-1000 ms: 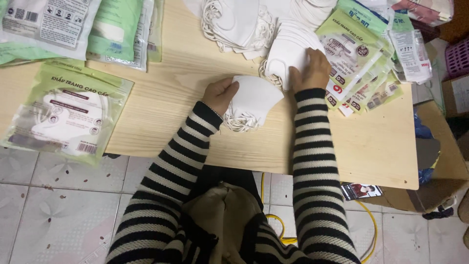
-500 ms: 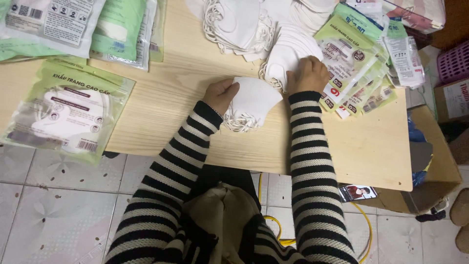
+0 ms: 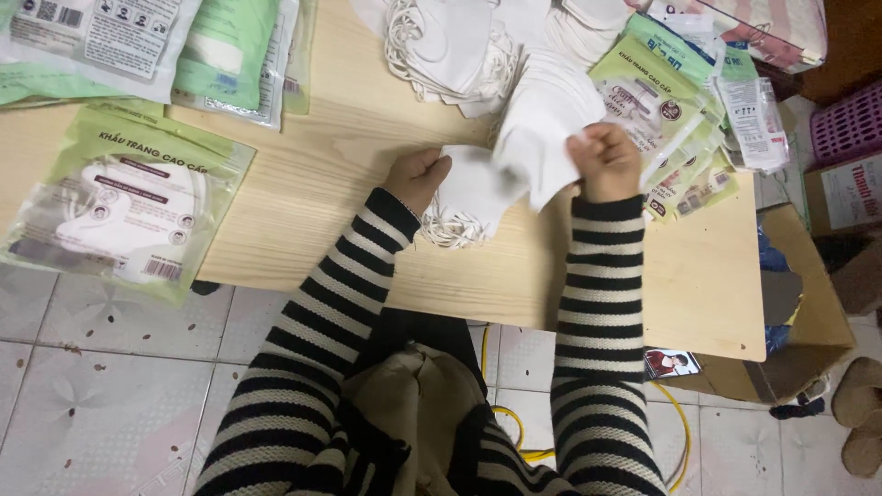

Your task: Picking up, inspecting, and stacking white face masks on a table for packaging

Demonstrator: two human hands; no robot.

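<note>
The left hand [image 3: 418, 176] has its fingers curled shut on the edge of a small stack of white face masks [image 3: 469, 197], which lies on the wooden worktop [image 3: 303, 184] with its elastic loops spilling out toward the near edge. The right hand [image 3: 604, 158] is closed too, fingers pinched on a single white mask [image 3: 537, 142] that it holds tilted just above and beside the stack, its lower corner overlapping the stack's top. Both forearms wear black-and-white striped sleeves [image 3: 597, 276].

Behind the hands, a loose heap of white masks [image 3: 450, 41] sits at the far side of the worktop. To the right of the right hand is a fan of small green-and-clear packets [image 3: 675, 119], reaching almost to the worktop's right edge. On the left lies a large green bag of masks [image 3: 119, 211], overhanging the near edge, with more green and white bags [image 3: 225, 50] beyond it.

Below is a pale tiled floor [image 3: 110, 367]. A brown cardboard box [image 3: 799, 303] stands against the worktop's right end, a yellow cable [image 3: 680, 432] runs across the tiles, and a pink plastic basket [image 3: 845, 124] shows at the far right.
</note>
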